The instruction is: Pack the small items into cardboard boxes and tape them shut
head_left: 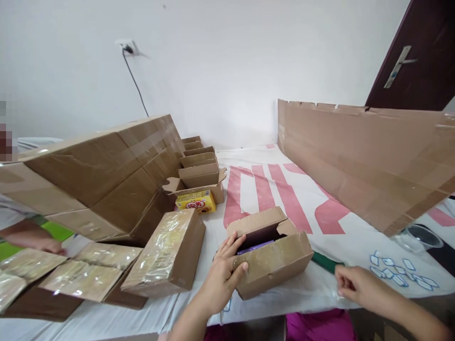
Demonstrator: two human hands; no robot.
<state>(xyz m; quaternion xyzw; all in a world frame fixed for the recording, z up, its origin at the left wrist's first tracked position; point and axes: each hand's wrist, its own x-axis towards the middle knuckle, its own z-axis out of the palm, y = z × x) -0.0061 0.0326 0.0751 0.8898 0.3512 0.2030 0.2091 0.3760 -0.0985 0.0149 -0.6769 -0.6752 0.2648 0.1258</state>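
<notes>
A small cardboard box lies near the table's front edge with its lid partly raised and a purple item showing inside. My left hand grips the box's left end, thumb on the taped front face and fingers over the opening. My right hand is to the right of the box, fingers pinched on a strip of clear tape that runs toward the box. A green tape dispenser lies between that hand and the box.
Taped boxes lie at the left beside a big carton. A row of open small boxes and a yellow packet stand behind. A cardboard wall borders the right. Another person's arm is at far left.
</notes>
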